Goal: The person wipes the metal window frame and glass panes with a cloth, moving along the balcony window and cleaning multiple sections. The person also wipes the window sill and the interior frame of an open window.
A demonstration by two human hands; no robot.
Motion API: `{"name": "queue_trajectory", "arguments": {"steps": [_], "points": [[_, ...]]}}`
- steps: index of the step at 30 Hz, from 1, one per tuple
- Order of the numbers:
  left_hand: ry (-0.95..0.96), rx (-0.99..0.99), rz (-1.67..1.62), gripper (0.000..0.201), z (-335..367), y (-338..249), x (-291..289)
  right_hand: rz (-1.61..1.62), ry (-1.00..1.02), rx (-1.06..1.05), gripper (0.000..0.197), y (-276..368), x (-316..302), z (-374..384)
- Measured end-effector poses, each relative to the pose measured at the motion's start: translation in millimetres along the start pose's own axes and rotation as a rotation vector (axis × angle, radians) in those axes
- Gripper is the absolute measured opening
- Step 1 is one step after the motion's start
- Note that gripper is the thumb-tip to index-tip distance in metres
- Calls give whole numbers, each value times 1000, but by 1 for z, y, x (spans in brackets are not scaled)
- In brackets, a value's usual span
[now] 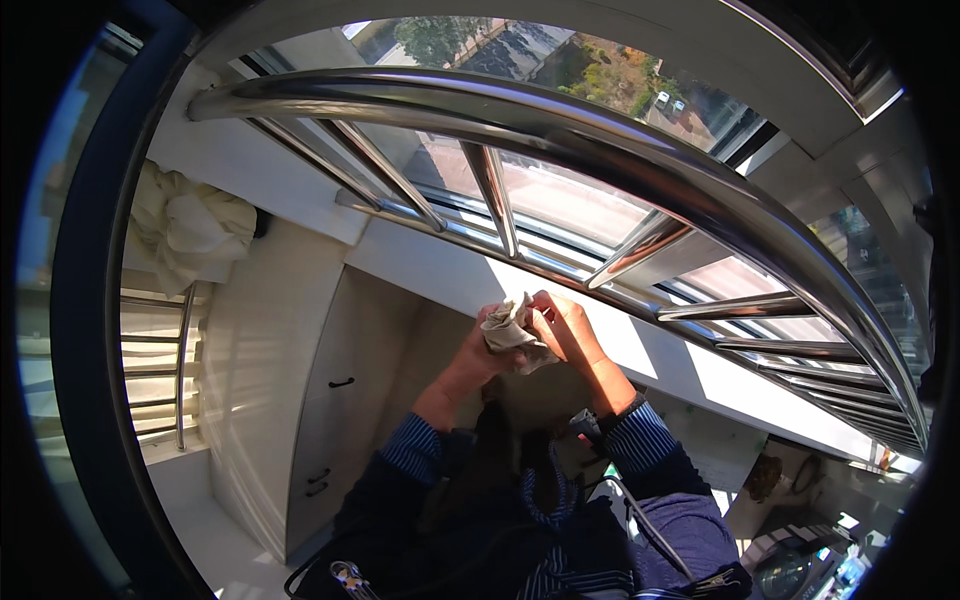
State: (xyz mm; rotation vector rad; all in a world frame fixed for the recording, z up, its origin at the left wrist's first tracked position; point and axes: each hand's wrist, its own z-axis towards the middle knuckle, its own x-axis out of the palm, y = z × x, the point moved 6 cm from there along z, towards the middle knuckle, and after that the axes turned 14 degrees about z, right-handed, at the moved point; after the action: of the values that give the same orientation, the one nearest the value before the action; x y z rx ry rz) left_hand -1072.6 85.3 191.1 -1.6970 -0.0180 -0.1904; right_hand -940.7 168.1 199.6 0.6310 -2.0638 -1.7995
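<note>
Close together in front of my body, both my hands grip a crumpled beige cloth [512, 330]. My left hand [482, 345] is wrapped round its left side, with the fingers closed. On the other side, my right hand [562, 328] pinches the upper right edge of the cloth between bent fingers. A loose corner of it hangs down between the hands. They are held over the inner edge of a white window sill [410, 258], below a row of metal bars.
A thick, shiny metal railing [520, 112] curves across the window, with thinner bars [487, 195] beneath it. To the left stand a pale cabinet [335, 420] with dark handles and a bundle of cream fabric [195, 222]. Assorted items [810, 560] lie at the lower right.
</note>
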Motion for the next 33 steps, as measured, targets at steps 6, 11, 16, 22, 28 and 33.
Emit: {"name": "queue_trajectory", "arguments": {"steps": [6,11,16,22,28,33], "points": [[-54,-308,-158,53,-3,24,-12,-23,-510,-133,7,15,-22,16],[-44,-255,-443,66,5,32,-1,157,-412,-50,9,24,-12,30],[-63,-157,-507,95,24,39,-7,573,-122,-33,9,55,13,-8],[-57,-377,-531,75,22,76,-12,436,-470,-301,18,58,-8,-14],[-69,-399,-495,50,28,77,-6,-105,-442,-325,27,19,-4,29],[-203,-317,-536,43,41,59,-11,-547,-173,-319,52,19,9,61]]}}
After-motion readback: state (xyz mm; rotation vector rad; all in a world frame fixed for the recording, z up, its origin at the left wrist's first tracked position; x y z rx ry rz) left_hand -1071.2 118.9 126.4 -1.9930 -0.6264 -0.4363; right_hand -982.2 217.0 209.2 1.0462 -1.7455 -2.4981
